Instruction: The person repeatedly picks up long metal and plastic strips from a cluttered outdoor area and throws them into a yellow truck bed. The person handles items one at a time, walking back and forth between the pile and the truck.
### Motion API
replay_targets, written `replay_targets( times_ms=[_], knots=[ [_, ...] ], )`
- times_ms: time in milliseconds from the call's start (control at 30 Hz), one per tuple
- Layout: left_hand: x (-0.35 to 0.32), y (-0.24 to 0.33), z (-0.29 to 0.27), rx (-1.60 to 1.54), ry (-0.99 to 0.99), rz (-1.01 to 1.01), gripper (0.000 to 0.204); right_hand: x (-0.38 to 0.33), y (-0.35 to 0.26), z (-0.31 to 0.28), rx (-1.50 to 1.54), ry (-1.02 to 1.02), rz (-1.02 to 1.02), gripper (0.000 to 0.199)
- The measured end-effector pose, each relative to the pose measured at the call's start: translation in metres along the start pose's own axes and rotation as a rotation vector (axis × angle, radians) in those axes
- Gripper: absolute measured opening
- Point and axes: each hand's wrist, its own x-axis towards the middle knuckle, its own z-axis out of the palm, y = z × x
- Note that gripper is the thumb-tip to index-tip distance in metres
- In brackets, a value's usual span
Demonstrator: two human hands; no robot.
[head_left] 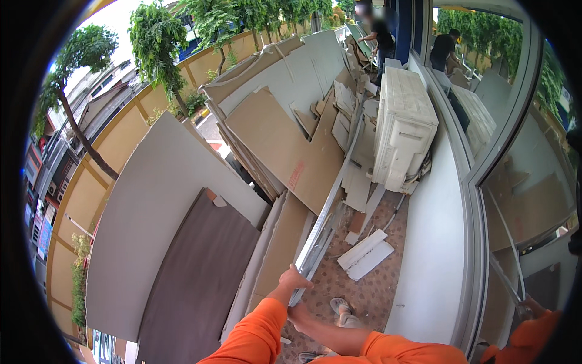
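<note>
Long silvery metal studs (321,233) slant away from me between stacked boards and the walkway. My left hand (295,278) is closed round them close to their near end. Just below it, my right hand (301,316) grips the very end of the studs, its fingers partly hidden. Left of the studs lean several broken drywall sheets, one with a brown paper face (285,145). Nearer me stand a large pale panel (130,242) and a dark wood-look board (200,279).
A white air-conditioner outdoor unit (403,133) stands on the right by the window wall (433,242). White board offcuts (367,253) lie on the patterned floor (321,291) by my feet. Farther off, a person in dark clothes (382,39) stands among debris. A yellow wall (115,145) runs along the left.
</note>
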Motion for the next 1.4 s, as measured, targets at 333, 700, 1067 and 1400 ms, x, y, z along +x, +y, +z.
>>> replay_targets(
  times_ms=[333,700,1067,1400],
  knots=[
    [0.021,-0.014,-0.022,-0.008,-0.076,-0.077,0.119,0.068,0.016,-0.085,0.711,-0.287,0.474,0.097],
    [0.010,0.003,-0.034,-0.135,-0.165,-0.101,0.110,0.253,0.023,-0.158,0.910,-0.027,0.406,0.108],
    [-0.020,0.037,-0.059,-0.089,-0.122,-0.180,0.112,0.255,-0.037,-0.124,0.969,-0.111,0.361,0.109],
    [-0.038,0.041,-0.078,-0.180,-0.095,-0.123,0.104,0.244,-0.050,-0.124,0.888,-0.083,0.327,0.102]
  ],
)
